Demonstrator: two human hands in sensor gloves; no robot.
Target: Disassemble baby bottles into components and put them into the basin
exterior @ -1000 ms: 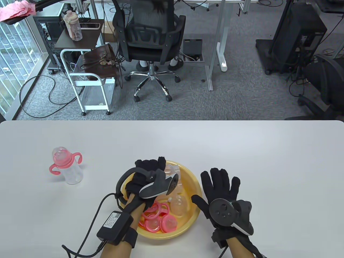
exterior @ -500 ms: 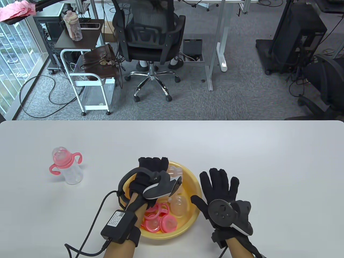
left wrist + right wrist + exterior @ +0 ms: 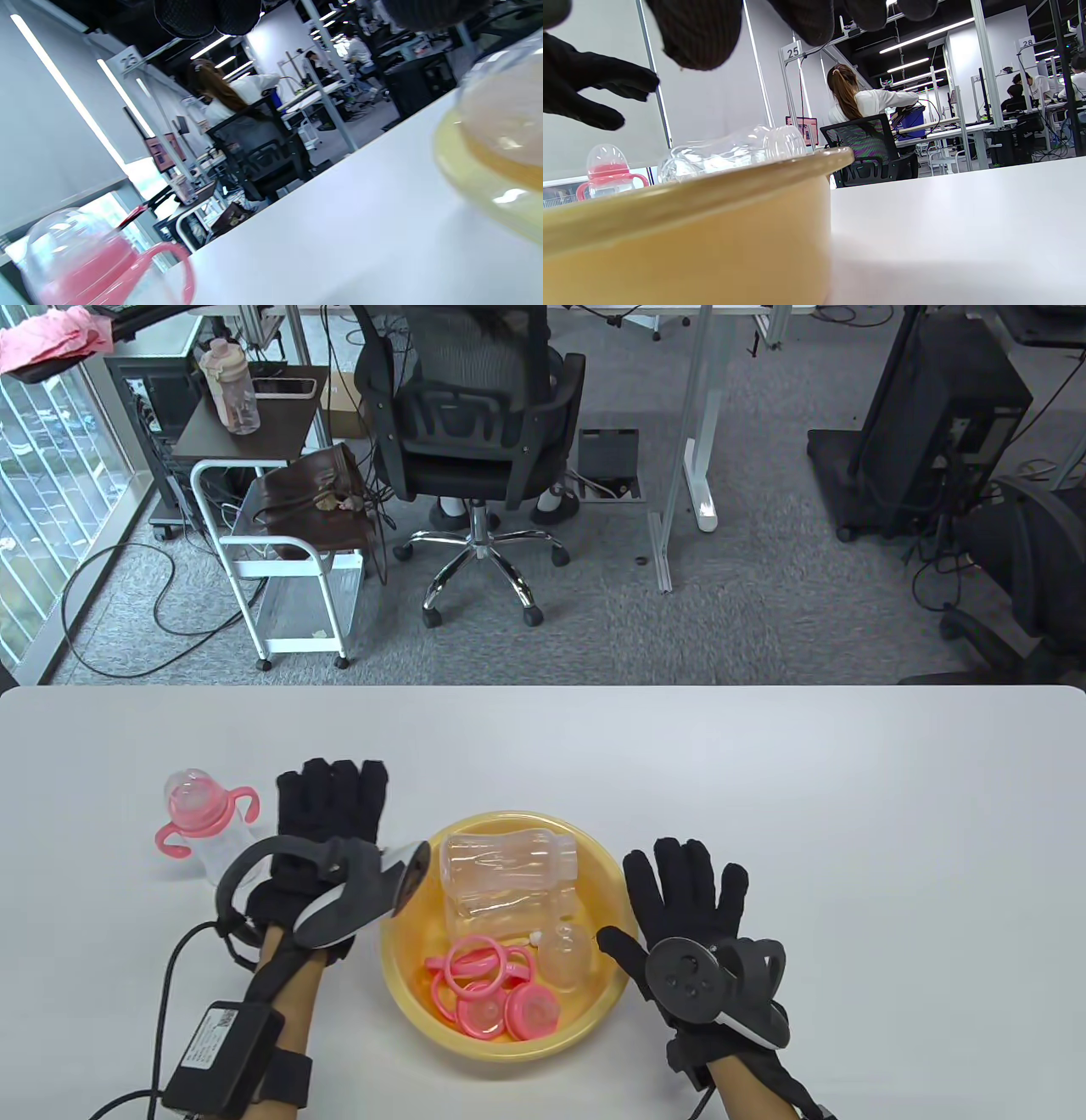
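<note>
A yellow basin sits on the white table near the front. Inside lie clear bottle bodies, pink rings and caps and a clear nipple. An assembled baby bottle with a pink collar, handles and clear cap stands upright at the left, also seen in the left wrist view and in the right wrist view. My left hand hovers flat with straight fingers between that bottle and the basin, holding nothing. My right hand lies open, fingers spread, just right of the basin.
The white table stretches wide to the right and behind the basin. Beyond its far edge stand an office chair, a white cart and desk legs on grey carpet.
My left hand has left the basin and moved left toward the standing bottle, uncovering a clear bottle body lying in the basin. My right hand has barely shifted.
</note>
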